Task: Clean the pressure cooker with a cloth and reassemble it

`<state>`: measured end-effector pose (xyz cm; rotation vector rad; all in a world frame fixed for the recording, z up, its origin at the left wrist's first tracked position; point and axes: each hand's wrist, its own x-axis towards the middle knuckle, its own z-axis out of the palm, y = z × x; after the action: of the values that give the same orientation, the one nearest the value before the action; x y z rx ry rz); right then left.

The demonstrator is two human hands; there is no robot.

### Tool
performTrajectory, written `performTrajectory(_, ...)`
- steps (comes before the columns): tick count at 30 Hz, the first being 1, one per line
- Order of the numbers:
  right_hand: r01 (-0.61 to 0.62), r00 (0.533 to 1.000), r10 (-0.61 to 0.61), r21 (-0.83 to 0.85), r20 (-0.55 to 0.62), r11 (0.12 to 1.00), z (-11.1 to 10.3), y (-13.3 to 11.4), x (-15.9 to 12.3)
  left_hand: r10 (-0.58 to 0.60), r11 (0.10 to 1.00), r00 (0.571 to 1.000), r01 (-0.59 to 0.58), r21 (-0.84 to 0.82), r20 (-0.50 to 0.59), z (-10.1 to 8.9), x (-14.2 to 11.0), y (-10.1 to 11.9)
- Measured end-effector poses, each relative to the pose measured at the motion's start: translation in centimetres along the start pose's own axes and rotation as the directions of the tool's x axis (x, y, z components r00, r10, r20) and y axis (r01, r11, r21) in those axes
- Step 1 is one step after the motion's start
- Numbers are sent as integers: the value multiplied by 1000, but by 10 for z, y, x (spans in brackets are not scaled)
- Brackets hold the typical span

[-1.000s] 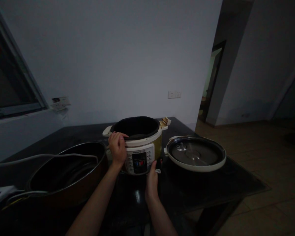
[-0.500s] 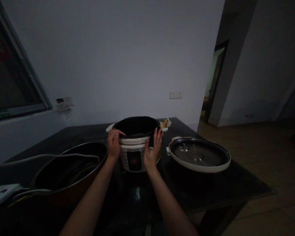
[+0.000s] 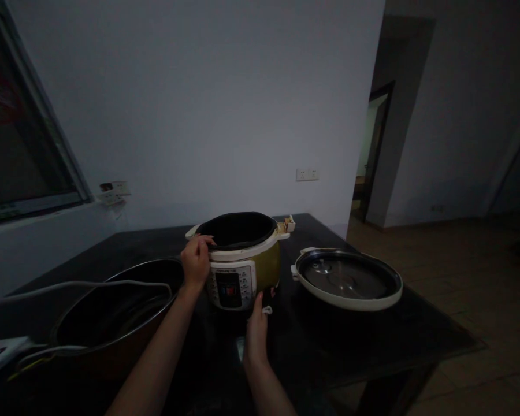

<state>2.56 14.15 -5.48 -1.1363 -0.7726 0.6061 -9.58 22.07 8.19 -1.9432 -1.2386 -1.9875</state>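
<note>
An electric pressure cooker (image 3: 266, 263), white and olive-gold with a dark display panel, stands lidless on the table, its dark inside facing up. My left hand (image 3: 196, 260) is closed over the front-left of its rim, fingertips over the inner edge. Low by the cooker's front right side is my right hand (image 3: 256, 335), thumb pointing up. A small white piece of cloth or tissue (image 3: 267, 310) shows between its thumb and fingers. Most of that hand's fingers are hidden; fingertips show near the cooker's base.
Right of the cooker lies its round lid (image 3: 351, 277) with a white rim. To the left sits a large dark pot (image 3: 112, 306), a pale cable across it and a white plug-like block (image 3: 4, 355) beside it. The dark table (image 3: 372, 341) meets the wall behind, which has sockets (image 3: 307, 174).
My right hand has moved down from the cooker's upper front to near its base. The cooker appears turned slightly, its panel facing more to the left. My left hand stays at the rim.
</note>
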Motion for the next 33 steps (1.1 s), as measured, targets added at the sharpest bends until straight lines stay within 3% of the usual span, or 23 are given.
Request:
performTrajectory(2, -7, 998, 5, 21, 57, 1000, 4, -19, -8, 70, 995, 996, -74, 66, 59, -4, 1, 8)
performTrajectory(6, 286, 948, -282, -11, 148, 958, 10, -61, 15, 219, 952, 958, -252, 177, 184, -5, 2, 35)
performTrajectory(9, 405, 913, -401, -62, 73, 912, 15, -75, 46, 268, 924, 923, -327, 200, 276, 6, -3, 57)
performTrajectory(12, 417, 908, -418, -93, 8, 904, 19, -70, 66, 249, 893, 898, -358, 272, 364, 19, -10, 70)
performTrajectory(16, 216, 975, -215, 9, -51, 976, 9, -52, 80, 229, 858, 902, -365, 361, 366, 26, -13, 68)
performTrajectory(19, 107, 994, -105, 56, -44, 993, -5, -45, 82, 237, 859, 903, -367, 357, 358, 26, -12, 63)
performTrajectory(23, 185, 982, -186, 36, 35, 982, -8, -58, 65, 245, 861, 902, -370, 348, 355, 24, -11, 58)
performTrajectory(27, 380, 915, -378, 11, 139, 925, 8, -83, 51, 259, 873, 897, -376, 310, 359, 19, -6, 51)
performTrajectory(30, 422, 904, -415, -60, 102, 905, 22, -87, 52, 244, 892, 904, -351, 284, 351, 14, -3, 44)
performTrajectory(33, 387, 922, -385, -93, 44, 917, 28, -68, 50, 229, 903, 915, -327, 279, 332, 11, 0, 40)
